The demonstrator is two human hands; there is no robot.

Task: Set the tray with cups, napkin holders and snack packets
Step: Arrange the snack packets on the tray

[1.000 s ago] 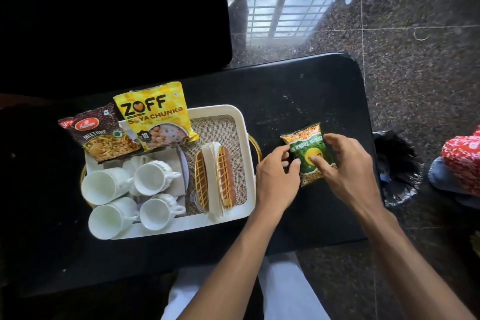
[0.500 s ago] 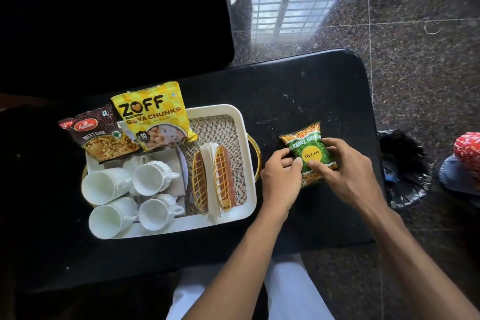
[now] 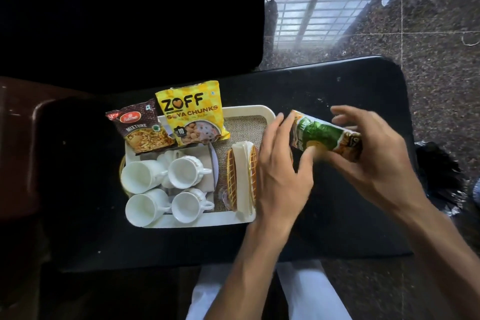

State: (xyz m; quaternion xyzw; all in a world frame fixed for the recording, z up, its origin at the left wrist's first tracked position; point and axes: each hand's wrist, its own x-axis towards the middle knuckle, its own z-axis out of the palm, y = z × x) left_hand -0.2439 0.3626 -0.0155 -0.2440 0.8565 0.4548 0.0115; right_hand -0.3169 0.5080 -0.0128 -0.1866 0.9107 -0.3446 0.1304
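1. Dark speckled stone floor [image 3: 428,34] surrounds a black table [image 3: 337,91]. On the table's left half sits a white rectangular tray [image 3: 197,222] lined with burlap.
2. Against the tray's far edge lean a yellow soya-chunks packet [image 3: 192,114] and a brown mixture packet [image 3: 140,130]. Four white ceramic cups [image 3: 141,176] lie on their sides in its near left corner. A woven wicker napkin holder [image 3: 240,176] with white napkins stands near its right edge.
3. The green snack packet [image 3: 322,135] is in the air, tilted, just off the tray's far right corner.
   - The right hand [image 3: 376,163] pinches its right end, thumb below and blurred fingers above.
   - The left hand [image 3: 280,176] holds its fingers straight and loosely spread at the packet's left end, over the tray's right edge. Whether they touch it I cannot tell.
4. The step in hand looks like bringing this packet onto the tray.
   - Bare burlap shows only at the far right corner, behind the napkin holder, so aim there.
   - Carry the packet clear of the rim.
   - Lean it on the far edge beside the yellow packet.
   - Let the left hand steady the loose end so it doesn't topple the holder.
5. Half a second ago the packet lay flat on the table, well right of the tray, with both hands pinching it. Now it is lifted, turned and nearer the tray, and the left hand has moved over the tray's right edge. The cups, the holder and the two leaning packets haven't shifted.
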